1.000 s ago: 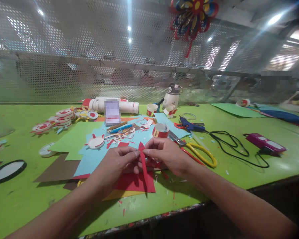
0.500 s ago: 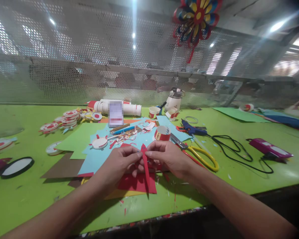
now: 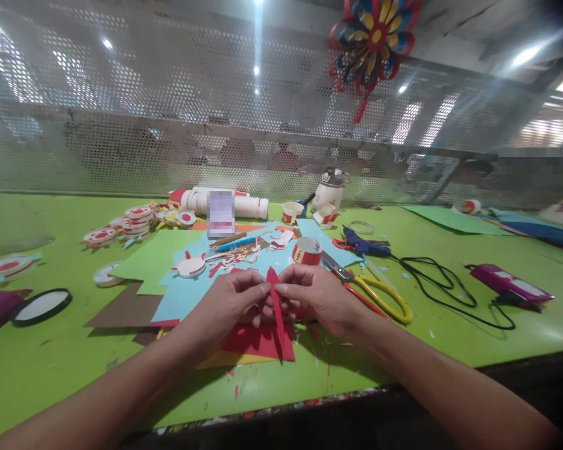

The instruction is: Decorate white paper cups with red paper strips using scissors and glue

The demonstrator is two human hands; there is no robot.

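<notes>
A long, narrow red paper cutout (image 3: 278,315) with a pointed top and a tapering tail is pinched between my two hands. My left hand (image 3: 237,297) grips its left edge near the top with thumb and fingers. On the other edge, my right hand (image 3: 312,292) holds it the same way. Beneath the hands lies a sheet of red paper (image 3: 258,342), partly hidden. Just beyond my right hand stands a red and white paper cup piece (image 3: 308,251). Scissors (image 3: 380,297) with yellow and red handles lie to the right of that hand.
Coloured sheets (image 3: 169,300) and paper scraps (image 3: 237,256) cover the middle. Stacked paper discs (image 3: 138,219) stand at left, near a phone (image 3: 221,214). A blue glue gun (image 3: 363,242), black cord (image 3: 431,284) and purple tool (image 3: 511,284) lie right. A bottle (image 3: 328,190) stands behind.
The view has shifted slightly, so the table things sit a little further right. Both hands keep their pinch on the red paper cutout, with hardly any movement.
</notes>
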